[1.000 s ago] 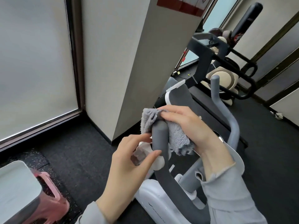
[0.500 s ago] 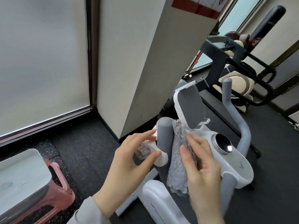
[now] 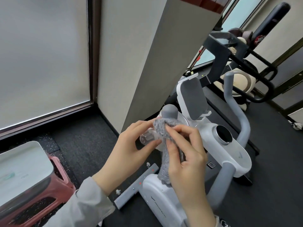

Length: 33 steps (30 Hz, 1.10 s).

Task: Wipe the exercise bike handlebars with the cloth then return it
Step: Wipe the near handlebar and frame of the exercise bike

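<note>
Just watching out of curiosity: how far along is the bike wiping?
Midway, it seems. The grey cloth is draped over the near handlebar, pinched by the right hand while the left hand steadies a clear knob. The far handlebar is untouched now; whether it was wiped is unclear. Returning the cloth remains.

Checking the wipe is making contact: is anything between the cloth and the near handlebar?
Nothing visible. The grey cloth drapes straight over the near handlebar, just below its tip, with the right hand pressing it on. The left hand holds a clear knob beside it.
</note>
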Available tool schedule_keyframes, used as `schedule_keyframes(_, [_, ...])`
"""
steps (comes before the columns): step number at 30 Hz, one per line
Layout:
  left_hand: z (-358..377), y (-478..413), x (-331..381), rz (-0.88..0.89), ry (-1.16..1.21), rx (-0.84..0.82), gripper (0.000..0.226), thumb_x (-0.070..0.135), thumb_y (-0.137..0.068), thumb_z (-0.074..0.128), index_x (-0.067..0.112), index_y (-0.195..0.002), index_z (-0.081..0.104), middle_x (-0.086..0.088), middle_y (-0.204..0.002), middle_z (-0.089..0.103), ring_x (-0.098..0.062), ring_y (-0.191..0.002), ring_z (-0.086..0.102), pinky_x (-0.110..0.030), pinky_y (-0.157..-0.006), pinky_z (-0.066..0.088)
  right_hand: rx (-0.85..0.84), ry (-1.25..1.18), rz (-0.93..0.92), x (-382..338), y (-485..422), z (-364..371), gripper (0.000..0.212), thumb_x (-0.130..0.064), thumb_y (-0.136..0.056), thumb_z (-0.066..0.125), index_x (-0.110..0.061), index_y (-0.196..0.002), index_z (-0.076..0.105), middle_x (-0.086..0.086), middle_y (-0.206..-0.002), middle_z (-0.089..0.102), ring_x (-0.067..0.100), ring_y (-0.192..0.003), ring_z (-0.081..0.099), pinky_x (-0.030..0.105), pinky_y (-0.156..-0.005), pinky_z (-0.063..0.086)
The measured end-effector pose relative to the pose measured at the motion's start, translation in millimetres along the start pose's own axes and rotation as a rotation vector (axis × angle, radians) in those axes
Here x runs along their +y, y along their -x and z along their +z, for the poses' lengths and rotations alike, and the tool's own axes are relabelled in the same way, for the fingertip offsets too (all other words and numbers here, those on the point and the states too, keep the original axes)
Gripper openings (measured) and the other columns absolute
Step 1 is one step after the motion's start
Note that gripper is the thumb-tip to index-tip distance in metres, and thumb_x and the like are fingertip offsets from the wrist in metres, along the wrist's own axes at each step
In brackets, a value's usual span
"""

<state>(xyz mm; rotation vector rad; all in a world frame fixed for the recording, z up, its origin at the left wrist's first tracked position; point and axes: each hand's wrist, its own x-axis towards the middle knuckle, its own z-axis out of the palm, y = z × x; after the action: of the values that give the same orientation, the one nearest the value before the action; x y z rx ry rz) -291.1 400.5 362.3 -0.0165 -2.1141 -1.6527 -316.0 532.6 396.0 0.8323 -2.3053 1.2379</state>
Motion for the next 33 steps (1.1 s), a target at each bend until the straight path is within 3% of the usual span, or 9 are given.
schedule_keyframes(3, [-3,2,2,0.010,-0.030,-0.016,0.049,0.011,-0.083,0.067,0.025,-0.128,0.054,0.009,-0.109,0.065,-0.006,-0.105,0.057,-0.008,-0.088,0.039,0.022,-0.007,0.063,2,17,-3,0.029,-0.001,-0.086,0.056,-0.011,-0.111,0.068,-0.003,-0.104,0.055,-0.003,-0.100,0.053,0.005,-0.085,0.040])
schedule_keyframes(7, [-2,5,9,0.049,-0.111,0.034,0.043,0.011,-0.085,0.066,0.023,-0.126,0.056,0.007,-0.112,0.062,-0.009,-0.111,0.055,-0.017,-0.093,0.042,0.083,0.046,0.169,12,42,-17,0.029,0.000,-0.084,0.058,-0.012,-0.109,0.068,-0.008,-0.105,0.057,-0.010,-0.102,0.052,0.001,-0.087,0.037])
schedule_keyframes(11, [4,13,16,0.199,-0.285,0.078,0.037,0.016,-0.084,0.062,0.015,-0.120,0.060,0.004,-0.116,0.058,-0.012,-0.109,0.051,-0.018,-0.094,0.040,0.055,0.083,0.290,21,56,-28,0.032,0.002,-0.083,0.067,-0.015,-0.110,0.067,-0.011,-0.106,0.057,-0.011,-0.101,0.053,0.001,-0.087,0.037])
schedule_keyframes(18, [28,23,19,0.303,-0.445,0.042,0.025,0.011,-0.083,0.067,0.011,-0.107,0.069,-0.001,-0.112,0.064,-0.025,-0.108,0.052,-0.042,-0.091,0.046,-0.010,0.045,0.264,23,42,-25,0.027,-0.010,-0.083,0.059,-0.007,-0.108,0.070,-0.009,-0.099,0.059,-0.016,-0.096,0.053,-0.001,-0.083,0.038])
schedule_keyframes(21, [42,28,20,0.259,-0.547,0.086,0.024,0.016,-0.082,0.067,0.015,-0.106,0.070,-0.001,-0.116,0.064,-0.029,-0.112,0.050,-0.045,-0.091,0.040,-0.139,0.073,0.252,30,46,-41,0.025,-0.004,-0.085,0.062,-0.009,-0.108,0.070,-0.004,-0.100,0.060,-0.008,-0.096,0.054,0.000,-0.085,0.039])
schedule_keyframes(24, [57,38,21,0.231,-0.634,0.107,0.025,0.025,-0.081,0.066,0.019,-0.105,0.071,0.000,-0.122,0.061,-0.025,-0.124,0.039,-0.036,-0.094,0.026,-0.218,0.079,0.257,39,55,-60,0.028,0.000,-0.084,0.063,-0.010,-0.109,0.070,-0.001,-0.102,0.061,0.000,-0.094,0.057,-0.003,-0.083,0.036])
schedule_keyframes(28, [79,54,19,0.232,-0.678,0.088,0.023,0.030,-0.084,0.061,0.020,-0.102,0.071,0.002,-0.123,0.061,-0.022,-0.132,0.034,-0.032,-0.102,0.019,-0.318,0.129,0.283,61,72,-95,0.027,0.005,-0.083,0.063,-0.007,-0.106,0.071,0.001,-0.100,0.061,0.006,-0.096,0.059,-0.001,-0.084,0.038])
schedule_keyframes(33, [111,68,19,0.187,-0.673,-0.068,0.028,0.041,-0.083,0.058,0.022,-0.098,0.072,0.008,-0.112,0.066,-0.016,-0.127,0.044,-0.037,-0.112,0.018,-0.370,0.210,0.213,91,86,-133,0.032,0.012,-0.078,0.063,-0.008,-0.101,0.072,-0.001,-0.099,0.061,0.014,-0.100,0.058,0.017,-0.096,0.041])
